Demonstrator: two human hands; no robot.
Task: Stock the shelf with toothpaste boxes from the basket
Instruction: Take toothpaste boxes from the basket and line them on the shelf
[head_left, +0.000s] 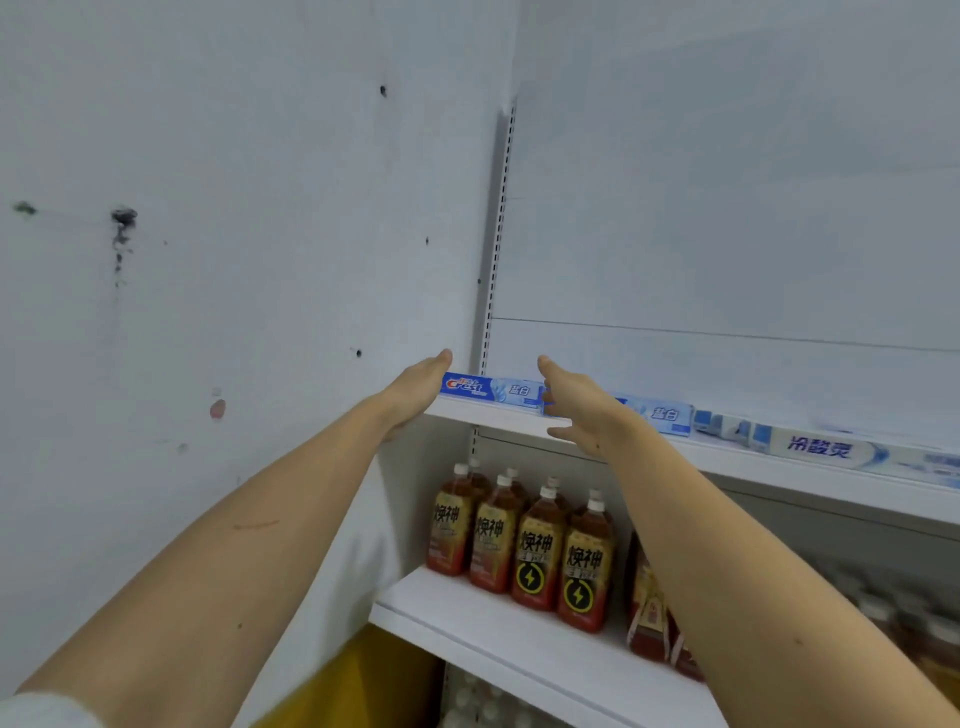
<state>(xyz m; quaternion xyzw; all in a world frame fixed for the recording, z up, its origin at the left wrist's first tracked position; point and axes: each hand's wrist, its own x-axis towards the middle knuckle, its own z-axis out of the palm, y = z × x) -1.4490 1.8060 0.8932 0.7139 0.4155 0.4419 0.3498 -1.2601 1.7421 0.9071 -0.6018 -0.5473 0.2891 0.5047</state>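
Nearest the camera, two bare forearms rise from 7 and 5 o'clock toward the upper shelf (519, 418). Below them, on the lower shelf (467, 618), stands a cluster of brown drink bottles (524, 545); they play no part here.

Further up, the left hand (415, 387) is at the left end of the Crest toothpaste box (485, 387), fingers straight and together, its inner side seemingly against the box end; the grip is flat, curled round nothing. The right hand (574, 402) is at the box's right end, at about 3 o'clock from it, fingers extended and pointing up toward 11 o'clock, thumb spread low over the shelf edge; this grip too is apart and pinches nothing. Whether it actually touches the box or the next one I cannot tell.

The box lies flat at the shelf's front lip, at the far left end, long axis running left to right along the edge, so it spans the gap between the two hands. Both hands are about equally near; the coming move likely turns on squaring it between the palms.

Beyond, toward 3 o'clock, a second Crest box (665, 415) and other toothpaste boxes (821, 447) continue the row. The basket is out of view.
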